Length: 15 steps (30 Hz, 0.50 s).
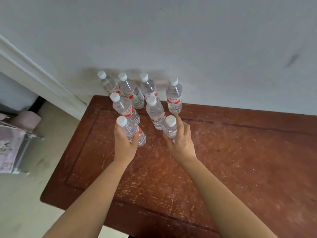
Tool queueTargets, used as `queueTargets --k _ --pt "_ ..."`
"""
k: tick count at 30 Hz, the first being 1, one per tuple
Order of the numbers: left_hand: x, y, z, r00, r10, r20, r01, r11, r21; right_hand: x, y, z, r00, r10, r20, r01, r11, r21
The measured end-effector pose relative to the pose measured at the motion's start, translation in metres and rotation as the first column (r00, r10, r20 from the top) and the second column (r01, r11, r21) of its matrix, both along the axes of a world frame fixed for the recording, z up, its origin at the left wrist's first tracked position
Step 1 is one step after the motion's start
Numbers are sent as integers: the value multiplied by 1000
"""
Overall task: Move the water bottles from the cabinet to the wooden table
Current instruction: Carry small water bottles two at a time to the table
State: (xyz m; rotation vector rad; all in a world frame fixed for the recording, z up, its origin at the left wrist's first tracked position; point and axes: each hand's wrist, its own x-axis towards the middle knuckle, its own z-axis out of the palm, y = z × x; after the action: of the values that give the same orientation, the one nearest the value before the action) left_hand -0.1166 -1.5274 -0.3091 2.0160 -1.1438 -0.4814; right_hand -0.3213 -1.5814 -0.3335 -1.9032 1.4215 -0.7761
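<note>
Several clear water bottles with white caps and red labels stand on the reddish wooden table (223, 160), grouped near the wall. My left hand (126, 142) grips the front left bottle (135, 133) around its body, its base on or just above the tabletop. My right hand (180, 138) grips the front right bottle (170, 127), with its index finger stretched up past the cap. Behind them are two bottles in a middle row (155, 112) and a back row along the wall, including one set apart on the right (174, 97).
A grey-white wall (188, 40) rises right behind the table. A white door frame (39, 78) runs diagonally at left. On the pale floor to the left stands a rack with pinkish cloth (12, 145). The table's worn surface stretches to the right and toward me.
</note>
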Motion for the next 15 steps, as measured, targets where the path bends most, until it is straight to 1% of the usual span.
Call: queueTargets --k 2,3,6,7,9,12,14,15 --pt "-3 2 0 1000 16 -1 -16 1000 -4 -2 3 -6 1000 1 -31 1 998 55" --pt "-6 7 -1 999 39 13 -39 999 23 -4 8 -12 999 -4 -51 10 995 103" --pt "-21 33 -4 978 184 94 -201 955 220 -12 32 -26 993 -26 -116 53 971 234" --pt "-23 51 -4 967 215 140 -245 936 254 -9 43 -29 992 -29 -124 57 972 229" --pt "-25 80 -8 947 170 271 -243 934 261 -6 63 -29 990 -63 -124 87 976 199" --pt "-3 123 -1 875 89 477 -236 936 259 19 89 -20 993 -53 -101 68 987 143" --pt "28 168 18 817 184 546 -340 919 199 59 112 -2 997 60 -57 -58 997 45" --pt "40 182 27 801 227 554 -381 907 181 75 118 7 993 112 -35 -113 993 -21"
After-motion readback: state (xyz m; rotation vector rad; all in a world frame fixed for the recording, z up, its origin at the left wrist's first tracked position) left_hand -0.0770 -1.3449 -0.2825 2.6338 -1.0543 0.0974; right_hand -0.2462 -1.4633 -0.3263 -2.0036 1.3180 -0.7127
